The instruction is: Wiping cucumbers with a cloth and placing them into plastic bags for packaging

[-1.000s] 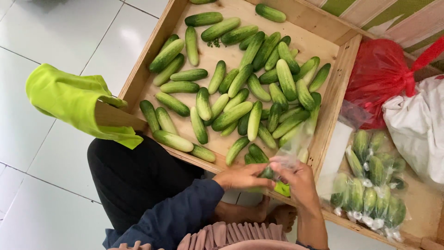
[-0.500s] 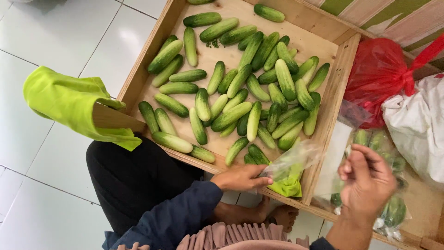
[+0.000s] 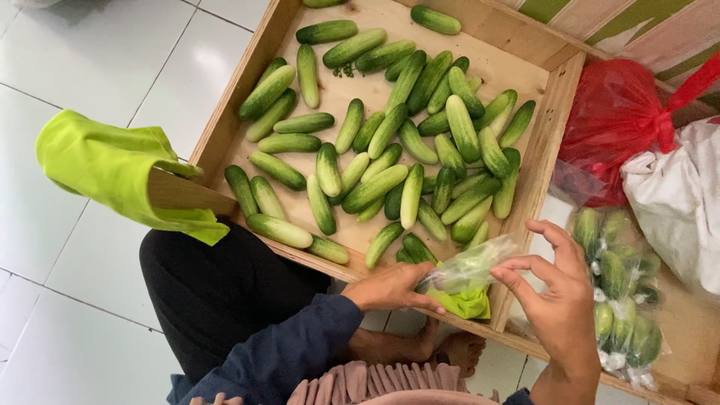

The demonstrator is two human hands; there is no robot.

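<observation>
My left hand (image 3: 391,288) rests on the near rim of a wooden crate (image 3: 541,150) and pinches a clear plastic bag (image 3: 469,267) at its lower end. A folded lime-green bundle (image 3: 466,302) lies just under that bag. My right hand (image 3: 556,292) is beside the bag on the right, fingers spread, fingertips touching its edge. The crate holds several green cucumbers (image 3: 391,152) scattered over its bottom.
A lime-green cloth (image 3: 120,169) hangs over the crate's near left corner. To the right sit a red plastic bag (image 3: 615,120), a white bag (image 3: 679,199) and clear packs of bagged cucumbers (image 3: 624,296). White floor tiles (image 3: 90,67) lie to the left.
My right hand left the bag, swung out to the right, and has come back to touch the bag's edge. My left hand has kept its hold.
</observation>
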